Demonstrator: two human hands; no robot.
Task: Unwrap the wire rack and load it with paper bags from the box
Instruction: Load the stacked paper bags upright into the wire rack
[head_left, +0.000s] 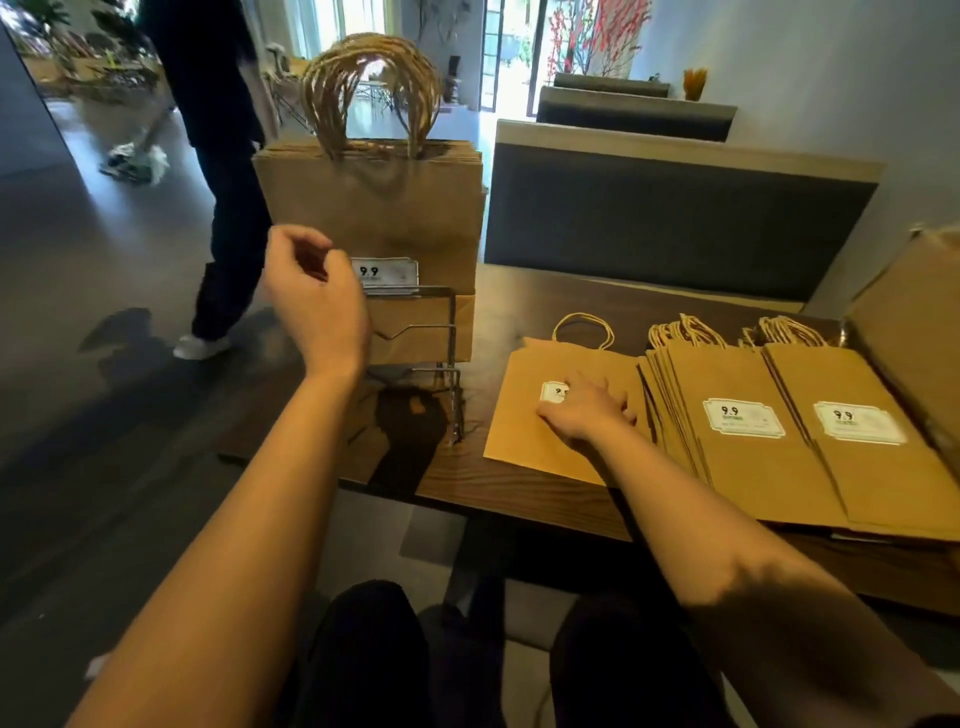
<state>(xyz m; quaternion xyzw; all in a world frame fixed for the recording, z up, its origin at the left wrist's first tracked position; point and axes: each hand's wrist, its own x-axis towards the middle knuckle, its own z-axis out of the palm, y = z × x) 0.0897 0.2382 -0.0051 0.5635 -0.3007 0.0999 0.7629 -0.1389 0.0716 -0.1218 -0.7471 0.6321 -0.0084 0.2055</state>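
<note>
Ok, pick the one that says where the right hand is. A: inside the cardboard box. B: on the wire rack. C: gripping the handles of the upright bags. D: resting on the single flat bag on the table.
D: the right hand lies fingers-spread on the single flat bag, partly covering its label.

My left hand (311, 296) covers the rack's (415, 332) left side and part of the label (387, 273). My right hand (587, 410) hides most of the single bag's (524, 431) sticker. The box (914, 322) runs off the right edge; small label print is unreadable.
</note>
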